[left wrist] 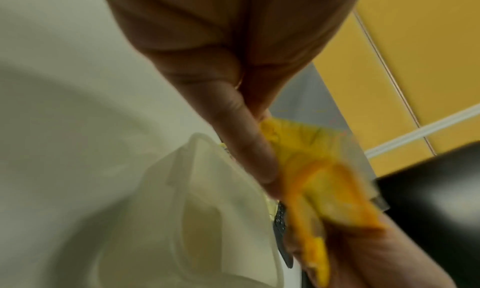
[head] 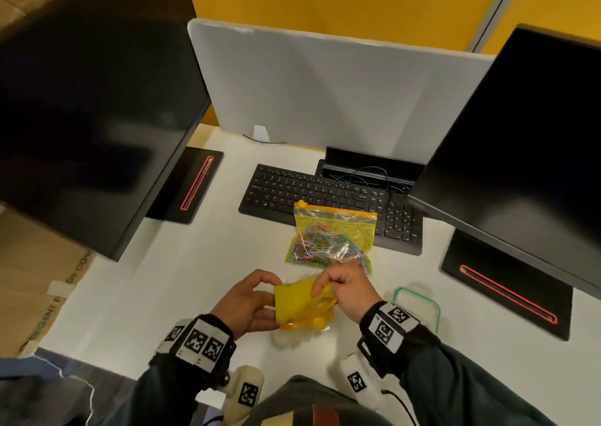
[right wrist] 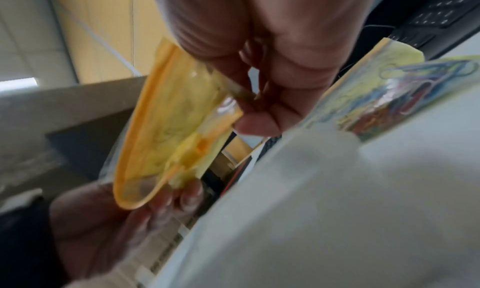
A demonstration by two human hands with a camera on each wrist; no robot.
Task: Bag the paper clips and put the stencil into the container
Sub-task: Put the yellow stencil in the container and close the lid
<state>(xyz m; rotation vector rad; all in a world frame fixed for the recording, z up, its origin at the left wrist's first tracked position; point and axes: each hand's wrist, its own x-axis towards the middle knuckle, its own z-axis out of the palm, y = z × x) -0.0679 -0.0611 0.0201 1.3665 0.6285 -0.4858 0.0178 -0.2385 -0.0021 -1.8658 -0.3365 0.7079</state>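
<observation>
Two hands hold a yellow bag [head: 304, 305] above the bench [head: 162, 279]: left hand [head: 247, 305] fingers grip one edge, right hand [head: 344, 290] fingers pinch the other, likely spreading its mouth. Right, a green-rimmed container [head: 432, 308] waits. Beyond, bagged paper clips [head: 328, 240] lean on the keyboard [head: 286, 188]. No stencil identifiable.
</observation>
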